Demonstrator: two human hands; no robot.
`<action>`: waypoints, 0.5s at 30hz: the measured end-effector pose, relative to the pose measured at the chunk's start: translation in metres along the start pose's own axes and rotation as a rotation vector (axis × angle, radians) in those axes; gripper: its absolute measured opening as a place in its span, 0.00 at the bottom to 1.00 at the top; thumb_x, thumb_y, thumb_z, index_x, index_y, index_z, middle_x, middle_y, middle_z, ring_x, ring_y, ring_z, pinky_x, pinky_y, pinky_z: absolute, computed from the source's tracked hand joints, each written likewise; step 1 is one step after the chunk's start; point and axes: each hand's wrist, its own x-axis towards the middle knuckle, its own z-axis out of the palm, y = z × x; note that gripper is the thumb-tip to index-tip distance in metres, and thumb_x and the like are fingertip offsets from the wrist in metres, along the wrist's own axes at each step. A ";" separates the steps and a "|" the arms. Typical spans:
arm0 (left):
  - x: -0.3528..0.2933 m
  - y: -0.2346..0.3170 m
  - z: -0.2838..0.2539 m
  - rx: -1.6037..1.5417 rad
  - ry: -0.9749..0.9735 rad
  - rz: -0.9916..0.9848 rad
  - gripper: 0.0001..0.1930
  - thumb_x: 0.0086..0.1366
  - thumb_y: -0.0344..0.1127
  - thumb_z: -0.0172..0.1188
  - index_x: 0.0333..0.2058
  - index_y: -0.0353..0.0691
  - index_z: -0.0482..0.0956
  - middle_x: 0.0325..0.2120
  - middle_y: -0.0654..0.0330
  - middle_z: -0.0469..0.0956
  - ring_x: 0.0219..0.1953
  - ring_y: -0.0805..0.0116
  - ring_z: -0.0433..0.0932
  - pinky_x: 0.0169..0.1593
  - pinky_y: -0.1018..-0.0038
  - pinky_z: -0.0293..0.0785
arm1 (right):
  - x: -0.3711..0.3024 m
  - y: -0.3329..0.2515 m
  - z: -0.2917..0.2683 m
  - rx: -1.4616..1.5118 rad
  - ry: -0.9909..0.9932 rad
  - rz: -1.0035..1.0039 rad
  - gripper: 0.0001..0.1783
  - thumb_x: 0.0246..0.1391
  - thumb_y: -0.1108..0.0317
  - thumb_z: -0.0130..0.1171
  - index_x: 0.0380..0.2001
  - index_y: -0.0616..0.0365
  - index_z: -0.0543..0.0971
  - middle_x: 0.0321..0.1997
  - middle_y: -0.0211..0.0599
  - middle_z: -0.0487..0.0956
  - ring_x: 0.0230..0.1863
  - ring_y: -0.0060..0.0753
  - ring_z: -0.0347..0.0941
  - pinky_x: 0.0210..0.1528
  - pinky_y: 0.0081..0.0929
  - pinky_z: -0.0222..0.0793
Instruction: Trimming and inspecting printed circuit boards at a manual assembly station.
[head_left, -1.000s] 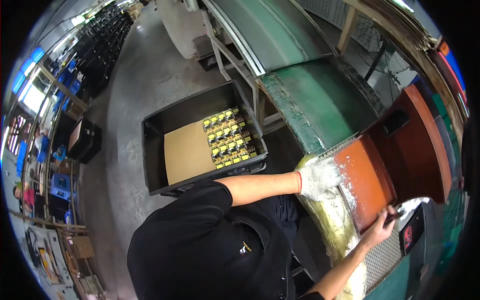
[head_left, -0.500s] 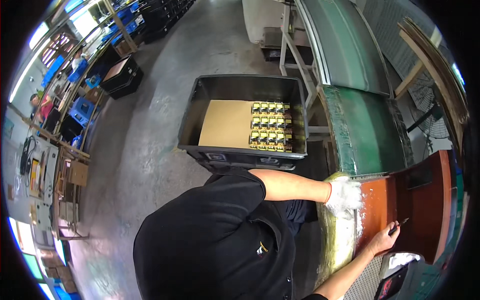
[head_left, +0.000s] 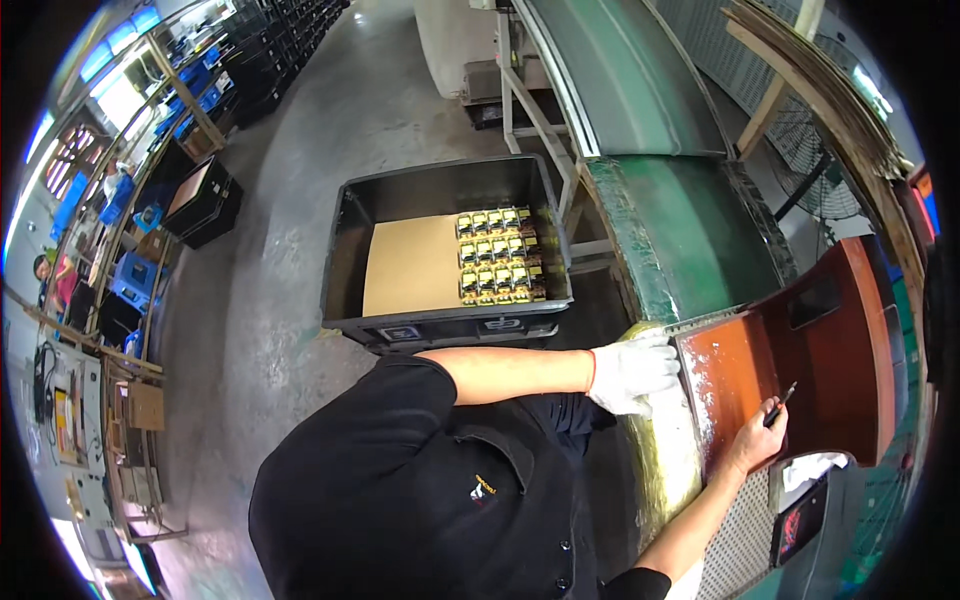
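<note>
My left hand (head_left: 637,374), in a white glove, lies with fingers stretched out over the yellow tape-wrapped edge (head_left: 668,470) of the bench, beside a reddish-brown tray (head_left: 725,377). Pale flecks are scattered along the tray's left side. Bare and ungloved, my right hand (head_left: 757,440) is closed around a slim dark pen-like tool (head_left: 780,405) with a thin metal tip. It is held over the tray's near part, tip pointing away from me. The tool's exact kind is too small to make out.
A black crate (head_left: 345,255) on the floor holds a cardboard sheet (head_left: 410,265) and rows of small yellow-and-black electronic parts (head_left: 497,255). Behind the tray runs a green conveyor belt (head_left: 690,230). A perforated grey plate (head_left: 738,535) lies near my right forearm. Shelving lines the left.
The view has swung to the right, so the surroundings slide left. My right hand has moved the tool farther away over the tray. My left hand stays near the tray's left edge.
</note>
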 end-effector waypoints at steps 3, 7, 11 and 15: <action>-0.009 -0.012 0.007 -0.052 0.068 0.044 0.31 0.64 0.55 0.63 0.53 0.32 0.79 0.57 0.40 0.77 0.60 0.37 0.74 0.72 0.41 0.61 | 0.000 0.004 0.001 -0.038 0.030 -0.062 0.20 0.70 0.56 0.61 0.50 0.64 0.85 0.42 0.45 0.89 0.38 0.46 0.84 0.45 0.34 0.78; -0.010 -0.014 -0.015 -0.028 0.014 0.011 0.31 0.65 0.54 0.63 0.55 0.32 0.78 0.57 0.40 0.76 0.61 0.37 0.73 0.73 0.40 0.60 | -0.001 0.007 0.007 -0.046 0.063 -0.122 0.19 0.69 0.58 0.62 0.49 0.64 0.85 0.42 0.45 0.89 0.38 0.46 0.84 0.46 0.33 0.78; -0.011 -0.026 -0.011 0.033 0.054 0.027 0.31 0.66 0.54 0.63 0.57 0.33 0.77 0.59 0.40 0.74 0.62 0.37 0.72 0.73 0.39 0.59 | -0.006 0.017 0.007 -0.118 0.104 -0.138 0.16 0.67 0.63 0.63 0.50 0.65 0.85 0.42 0.45 0.89 0.38 0.44 0.84 0.46 0.33 0.79; 0.010 -0.046 -0.020 -0.170 -0.116 0.036 0.30 0.63 0.50 0.63 0.57 0.35 0.75 0.58 0.41 0.73 0.58 0.38 0.72 0.67 0.43 0.64 | -0.008 -0.038 -0.008 -0.122 0.086 0.013 0.18 0.49 0.69 0.66 0.45 0.55 0.88 0.39 0.37 0.88 0.38 0.43 0.84 0.43 0.33 0.81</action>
